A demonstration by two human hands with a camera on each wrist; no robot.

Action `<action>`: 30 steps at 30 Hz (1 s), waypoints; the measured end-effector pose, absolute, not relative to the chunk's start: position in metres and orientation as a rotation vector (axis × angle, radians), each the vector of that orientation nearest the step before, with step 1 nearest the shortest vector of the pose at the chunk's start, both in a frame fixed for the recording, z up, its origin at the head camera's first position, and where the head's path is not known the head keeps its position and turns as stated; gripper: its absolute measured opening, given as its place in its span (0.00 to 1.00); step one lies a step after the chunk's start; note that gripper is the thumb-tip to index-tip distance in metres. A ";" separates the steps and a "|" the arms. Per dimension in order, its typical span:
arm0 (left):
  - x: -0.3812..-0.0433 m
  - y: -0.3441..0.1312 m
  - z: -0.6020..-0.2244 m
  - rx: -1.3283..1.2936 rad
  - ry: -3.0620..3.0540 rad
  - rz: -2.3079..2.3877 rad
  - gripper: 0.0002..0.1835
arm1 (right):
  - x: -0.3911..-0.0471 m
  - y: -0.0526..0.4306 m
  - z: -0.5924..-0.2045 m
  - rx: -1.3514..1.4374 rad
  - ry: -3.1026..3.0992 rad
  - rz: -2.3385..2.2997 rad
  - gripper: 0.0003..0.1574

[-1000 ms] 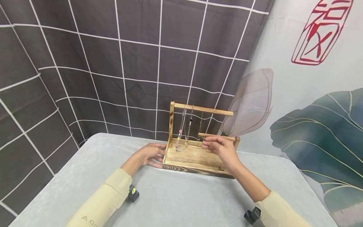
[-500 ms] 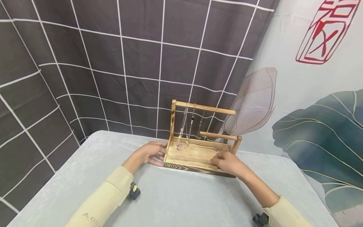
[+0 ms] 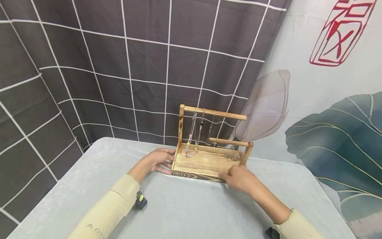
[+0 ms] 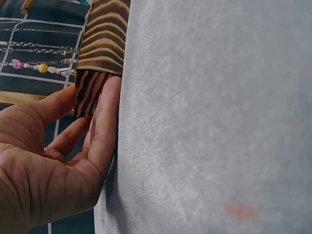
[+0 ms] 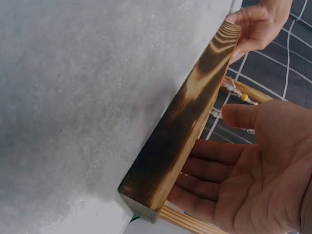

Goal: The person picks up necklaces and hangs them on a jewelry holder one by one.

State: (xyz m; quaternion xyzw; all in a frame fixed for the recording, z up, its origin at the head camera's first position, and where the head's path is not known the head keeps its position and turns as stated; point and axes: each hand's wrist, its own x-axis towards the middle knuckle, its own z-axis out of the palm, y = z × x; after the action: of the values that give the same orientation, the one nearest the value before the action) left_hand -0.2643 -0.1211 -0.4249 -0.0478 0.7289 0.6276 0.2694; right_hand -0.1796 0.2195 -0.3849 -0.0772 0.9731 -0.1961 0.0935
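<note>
A wooden jewelry stand (image 3: 191,175) has a shallow tray, a tall upper bar and a shorter, lower bar at right. From the upper bar hang a bead necklace (image 3: 191,154) with pink and yellow beads, a chain with a black bead (image 3: 201,124) and a thinner chain (image 3: 211,125). A small heap of chain (image 3: 232,157) lies in the tray's back right. My left hand (image 3: 158,160) rests its thumb and spread fingers against the tray's left end. Over the front right corner is my right hand (image 3: 242,178), palm open, fingertips hidden behind the front wall (image 5: 180,122).
Pale grey cloth (image 3: 179,209) covers the table around the stand. Right behind it hangs a dark curtain (image 3: 143,66) with white grid lines. A printed leaf backdrop (image 3: 337,132) stands at the right. Each wrist carries a small black camera (image 3: 141,200).
My right hand has dropped from beside the lower bar into the tray, then shifted to its front right corner. The chain heap, first covered by the hand, shows now. My left hand stays put.
</note>
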 end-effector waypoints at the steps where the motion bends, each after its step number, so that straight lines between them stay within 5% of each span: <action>1: -0.264 -0.121 -0.425 -0.129 1.965 1.693 0.36 | -0.180 0.219 -0.386 -0.213 2.880 -0.564 0.37; 15: -0.264 -0.122 -0.426 -0.116 1.972 1.694 0.36 | -0.199 0.194 -0.397 -0.340 2.724 -0.480 0.55; 30: -0.267 -0.122 -0.431 -0.143 1.961 1.707 0.35 | -0.215 0.200 -0.409 -0.534 2.676 -0.535 0.53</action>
State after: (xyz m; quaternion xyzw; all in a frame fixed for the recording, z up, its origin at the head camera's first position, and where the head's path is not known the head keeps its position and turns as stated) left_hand -0.2674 -0.1217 -0.4310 -0.0530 0.7260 0.6321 0.2656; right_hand -0.2149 0.1998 -0.4085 -0.1890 0.9467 -0.1894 0.1793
